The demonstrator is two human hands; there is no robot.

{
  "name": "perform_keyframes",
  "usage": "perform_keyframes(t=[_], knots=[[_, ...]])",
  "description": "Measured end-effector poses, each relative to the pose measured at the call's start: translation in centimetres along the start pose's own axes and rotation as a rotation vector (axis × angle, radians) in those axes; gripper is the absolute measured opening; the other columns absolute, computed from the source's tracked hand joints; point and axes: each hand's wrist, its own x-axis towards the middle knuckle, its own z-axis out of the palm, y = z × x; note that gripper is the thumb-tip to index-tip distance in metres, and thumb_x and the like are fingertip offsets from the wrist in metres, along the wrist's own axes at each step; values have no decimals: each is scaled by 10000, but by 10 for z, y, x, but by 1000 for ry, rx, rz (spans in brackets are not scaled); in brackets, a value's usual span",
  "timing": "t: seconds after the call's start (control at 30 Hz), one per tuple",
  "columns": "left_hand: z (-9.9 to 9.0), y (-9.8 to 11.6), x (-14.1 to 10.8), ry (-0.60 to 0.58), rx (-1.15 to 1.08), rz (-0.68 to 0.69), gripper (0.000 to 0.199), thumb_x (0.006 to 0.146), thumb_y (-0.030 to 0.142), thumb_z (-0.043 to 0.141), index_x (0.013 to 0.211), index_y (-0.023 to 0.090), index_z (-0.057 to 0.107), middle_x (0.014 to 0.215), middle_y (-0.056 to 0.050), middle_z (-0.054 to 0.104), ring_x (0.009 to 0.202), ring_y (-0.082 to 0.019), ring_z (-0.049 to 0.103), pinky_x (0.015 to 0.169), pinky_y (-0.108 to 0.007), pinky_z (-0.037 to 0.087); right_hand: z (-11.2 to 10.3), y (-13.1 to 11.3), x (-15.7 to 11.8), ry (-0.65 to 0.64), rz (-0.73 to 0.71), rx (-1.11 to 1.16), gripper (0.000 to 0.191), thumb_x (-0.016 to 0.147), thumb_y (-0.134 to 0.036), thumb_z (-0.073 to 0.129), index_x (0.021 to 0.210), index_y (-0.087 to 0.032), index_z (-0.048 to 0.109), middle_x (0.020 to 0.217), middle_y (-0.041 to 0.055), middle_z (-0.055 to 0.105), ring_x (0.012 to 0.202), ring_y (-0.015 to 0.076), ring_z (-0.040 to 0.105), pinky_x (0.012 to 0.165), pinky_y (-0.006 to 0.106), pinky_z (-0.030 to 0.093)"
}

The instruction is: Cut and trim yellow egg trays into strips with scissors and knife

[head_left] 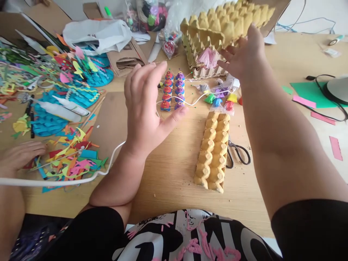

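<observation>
My right hand [244,54] reaches to the back and grips the near right edge of a yellow egg tray [217,21], thumb above and fingers beneath. The tray is tilted over more stacked egg trays [190,54], with a pink tassel-like bundle [208,58] between them. My left hand [148,105] is raised over the table, fingers apart, holding nothing. Just beyond it stand a red row [166,90] and a purple row [179,88] of egg-cup figures with faces. A cut two-row strip of egg tray [212,152] lies in front of me, beside black-handled scissors [239,154].
Colourful paper scraps [78,159] and glue bottles [58,108] cover the left side, where another person's hand [24,154] rests. A white cable [108,172] crosses near my left arm. Bagged coloured clay [220,98] lies mid-table; green paper [310,94] is at right.
</observation>
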Motion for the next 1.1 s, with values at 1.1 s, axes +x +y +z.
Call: perform_keyframes(t=[1.1], knots=[[107, -3, -73, -397, -383, -49, 174, 934, 228, 644, 1094, 198, 705, 983, -39, 740, 959, -188, 676, 888, -333, 524, -35, 124, -236, -65, -24, -1104, 445, 893, -537, 597, 1234, -257, 650, 815, 22, 680, 699, 201, 591, 595, 309, 344]])
